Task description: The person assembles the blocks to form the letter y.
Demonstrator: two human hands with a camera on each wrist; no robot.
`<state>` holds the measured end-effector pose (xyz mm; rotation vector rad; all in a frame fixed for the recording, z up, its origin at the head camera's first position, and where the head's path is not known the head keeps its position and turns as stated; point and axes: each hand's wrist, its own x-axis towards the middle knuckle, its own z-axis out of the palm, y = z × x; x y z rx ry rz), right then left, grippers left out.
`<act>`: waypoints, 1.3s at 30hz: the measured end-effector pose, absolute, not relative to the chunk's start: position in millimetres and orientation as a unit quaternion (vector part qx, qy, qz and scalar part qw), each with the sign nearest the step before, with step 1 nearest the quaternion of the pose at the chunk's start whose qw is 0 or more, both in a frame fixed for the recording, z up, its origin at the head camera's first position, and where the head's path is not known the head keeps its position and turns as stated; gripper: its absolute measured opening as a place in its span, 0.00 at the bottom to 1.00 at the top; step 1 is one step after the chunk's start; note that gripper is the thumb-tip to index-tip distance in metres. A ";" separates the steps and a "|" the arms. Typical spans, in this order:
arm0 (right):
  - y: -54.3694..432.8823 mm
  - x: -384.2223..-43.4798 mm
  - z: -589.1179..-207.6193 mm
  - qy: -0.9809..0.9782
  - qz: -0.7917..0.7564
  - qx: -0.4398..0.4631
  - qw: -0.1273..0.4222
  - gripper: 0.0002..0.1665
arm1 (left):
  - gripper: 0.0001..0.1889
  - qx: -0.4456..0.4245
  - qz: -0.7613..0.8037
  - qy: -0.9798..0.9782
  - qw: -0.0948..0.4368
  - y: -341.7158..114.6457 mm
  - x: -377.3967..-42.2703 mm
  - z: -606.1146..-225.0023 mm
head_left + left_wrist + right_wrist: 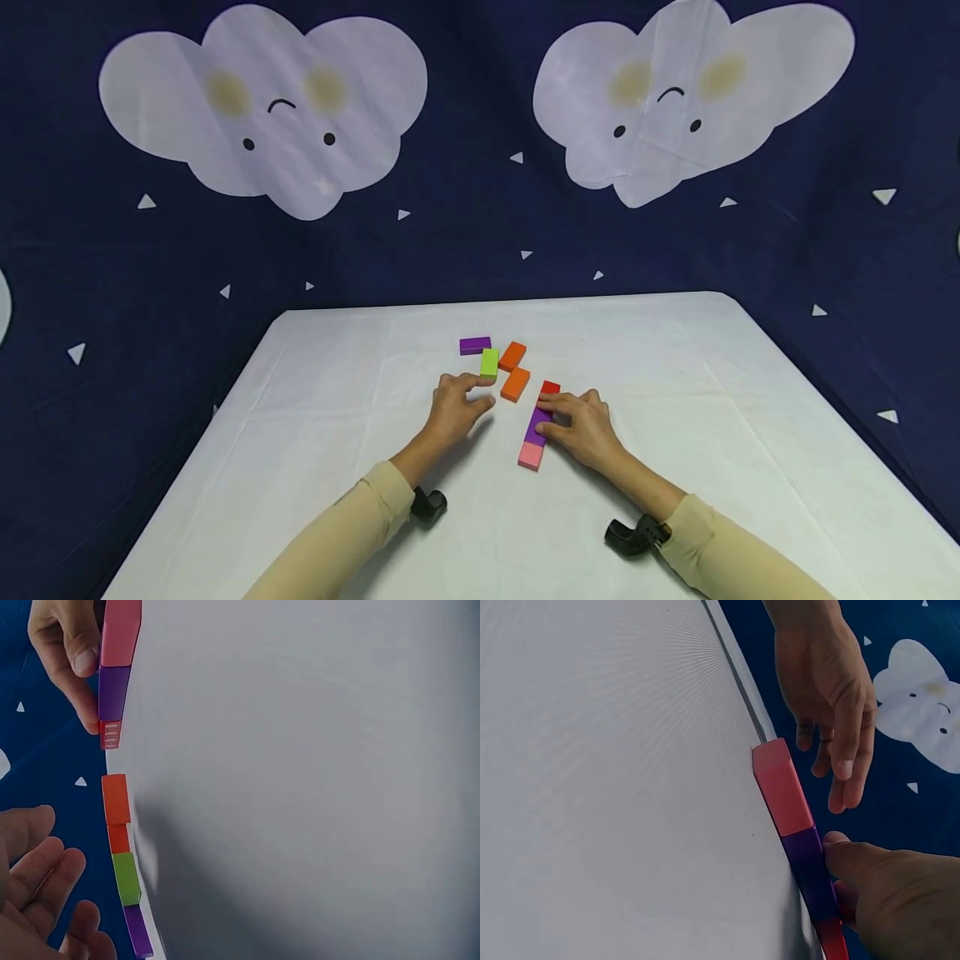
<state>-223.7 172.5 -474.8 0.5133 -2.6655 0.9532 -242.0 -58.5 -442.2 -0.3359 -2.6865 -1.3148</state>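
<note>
On the white table, a red block (551, 387), a purple block (537, 423) and a pink block (530, 456) lie end to end in a slanting row. My right hand (585, 425) reaches over this row from the right. Its index finger touches near the red end, while the thumb rests against the purple block, as the right wrist view shows. My left hand (453, 408) hovers just in front of a lime green block (490, 362), thumb and fingers apart and holding nothing. In the left wrist view, the left fingers (49, 877) are loosely bent.
Two orange blocks (513, 356) lie right of the green one, nearly corner to corner. Behind the green block is another purple block (474, 345). A dark blue cloth with clouds (262, 108) hangs beyond the table's far edge. Each wrist carries a black camera mount (633, 536).
</note>
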 end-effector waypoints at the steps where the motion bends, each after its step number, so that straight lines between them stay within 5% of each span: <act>1: 172.6 -223.6 -474.5 -0.919 0.328 0.175 0.131 0.23 | 0.16 -0.115 -0.433 -0.891 0.068 -56.8 -243.4 -442.5; 39: 172.2 -223.7 -477.9 -0.915 0.334 0.177 0.144 0.23 | 0.24 -0.053 -0.347 -0.935 0.052 -12.1 -266.2 -453.2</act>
